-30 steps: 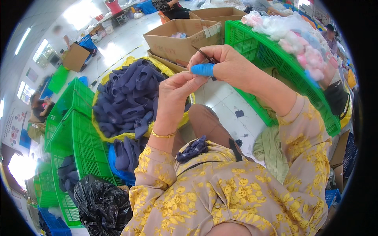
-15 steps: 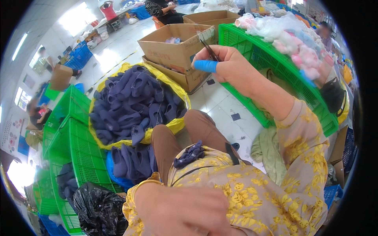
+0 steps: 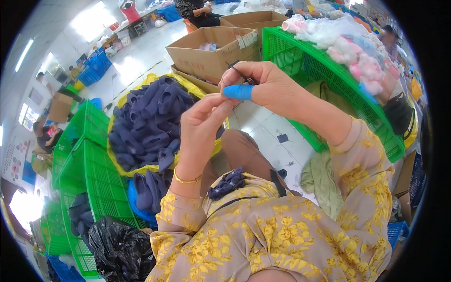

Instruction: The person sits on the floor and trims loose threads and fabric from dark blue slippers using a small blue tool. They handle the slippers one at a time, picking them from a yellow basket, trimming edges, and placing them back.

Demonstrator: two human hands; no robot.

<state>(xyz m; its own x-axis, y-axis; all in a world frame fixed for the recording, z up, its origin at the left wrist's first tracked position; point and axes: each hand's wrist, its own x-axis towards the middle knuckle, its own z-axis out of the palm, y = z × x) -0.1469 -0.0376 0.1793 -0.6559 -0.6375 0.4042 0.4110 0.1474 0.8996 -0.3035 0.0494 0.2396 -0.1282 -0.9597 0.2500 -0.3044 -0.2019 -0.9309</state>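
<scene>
My left hand [image 3: 202, 123] is raised in front of my lap, thumb and fingertips pinched together. Whatever sits in that pinch is too small to make out. Its fingertips meet those of my right hand [image 3: 263, 87], which has a blue wrap [image 3: 238, 92] around one digit. Closed in my right hand is a slim dark tweezer-like tool [image 3: 241, 74], its tips partly hidden by the fingers. Beyond my left hand, navy slipper-shaped pieces [image 3: 145, 122] fill a yellow sack [image 3: 221, 151]. A crumpled navy cloth piece [image 3: 227, 183] lies at my waist.
Green plastic crates stand at left [image 3: 108, 183] and at right [image 3: 338, 73], the right one beside heaped pink and white fluffy pieces [image 3: 366, 66]. Cardboard boxes [image 3: 206, 54] stand ahead. A black plastic bag [image 3: 120, 249] sits lower left. Other people [image 3: 199, 11] are farther off.
My left hand has risen from low before my body to meet my right hand. The right hand has shifted slightly left and down, still holding the dark tool.
</scene>
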